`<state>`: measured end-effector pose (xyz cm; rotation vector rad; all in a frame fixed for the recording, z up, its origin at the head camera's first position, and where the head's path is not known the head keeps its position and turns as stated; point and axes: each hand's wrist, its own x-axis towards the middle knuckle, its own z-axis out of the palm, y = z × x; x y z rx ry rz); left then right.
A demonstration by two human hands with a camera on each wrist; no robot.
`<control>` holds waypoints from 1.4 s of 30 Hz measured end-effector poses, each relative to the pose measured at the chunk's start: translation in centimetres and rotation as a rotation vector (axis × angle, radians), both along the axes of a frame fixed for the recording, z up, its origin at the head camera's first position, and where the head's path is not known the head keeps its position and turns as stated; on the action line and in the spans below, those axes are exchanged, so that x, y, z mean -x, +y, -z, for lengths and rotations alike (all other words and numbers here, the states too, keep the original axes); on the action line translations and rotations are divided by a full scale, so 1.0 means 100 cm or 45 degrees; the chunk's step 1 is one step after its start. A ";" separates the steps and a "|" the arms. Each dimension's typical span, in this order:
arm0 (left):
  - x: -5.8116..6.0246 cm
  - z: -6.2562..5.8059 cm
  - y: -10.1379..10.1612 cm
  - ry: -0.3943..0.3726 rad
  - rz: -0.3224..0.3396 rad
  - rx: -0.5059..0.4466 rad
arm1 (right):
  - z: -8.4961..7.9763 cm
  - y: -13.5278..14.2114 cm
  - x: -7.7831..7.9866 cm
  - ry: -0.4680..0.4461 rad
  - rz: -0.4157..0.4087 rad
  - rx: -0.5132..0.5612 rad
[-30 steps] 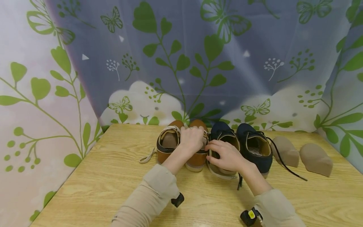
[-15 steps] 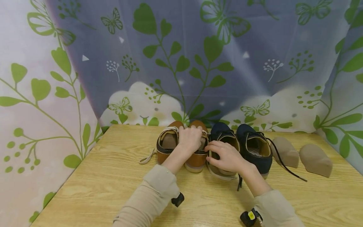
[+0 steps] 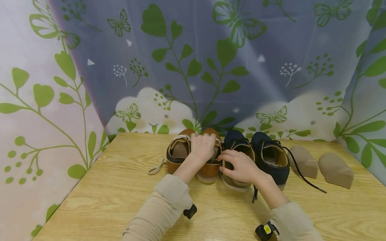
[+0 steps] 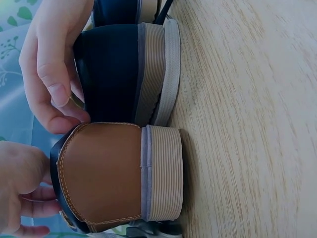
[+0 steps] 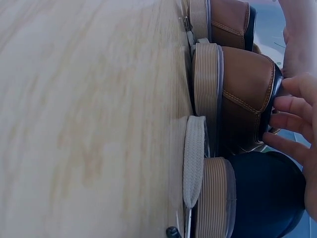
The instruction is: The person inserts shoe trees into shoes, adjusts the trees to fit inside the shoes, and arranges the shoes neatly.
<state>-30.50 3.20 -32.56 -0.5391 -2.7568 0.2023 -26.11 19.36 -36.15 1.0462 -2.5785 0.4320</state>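
Note:
Two brown lace-up shoes stand side by side, heels facing me. Over the laces of the right brown shoe point(image 3: 208, 171) my left hand point(image 3: 201, 149) is curled, gripping it around the opening; its fingertips are partly hidden. My right hand point(image 3: 239, 164) lies over the left navy shoe point(image 3: 234, 136), its fingers loosely bent and spread. In the right wrist view those fingertips touch the dark collar of the brown shoe point(image 5: 245, 87). The left brown shoe point(image 3: 175, 164) has pale laces, one loop lying on the table. A pale flat lace point(image 5: 193, 163) trails behind the navy heel.
Right of the hands stands the second navy shoe point(image 3: 271, 167), a black lace point(image 3: 304, 179) running from it across the table point(image 3: 120, 201). Two beige moulded shoe inserts point(image 3: 336, 169) lie farther right. A leaf-patterned cloth point(image 3: 193, 83) hangs behind the shoes.
My left hand has shifted very slightly, staying over the right brown shoe. The right hand and all the shoes keep their places.

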 end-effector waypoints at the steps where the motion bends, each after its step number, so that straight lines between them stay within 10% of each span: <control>1: 0.000 0.000 0.000 -0.001 -0.001 0.004 | 0.000 0.000 0.000 -0.001 0.000 -0.001; 42: 0.008 0.006 0.009 -0.027 -0.045 -0.044 | -0.002 0.001 -0.001 -0.046 0.020 -0.025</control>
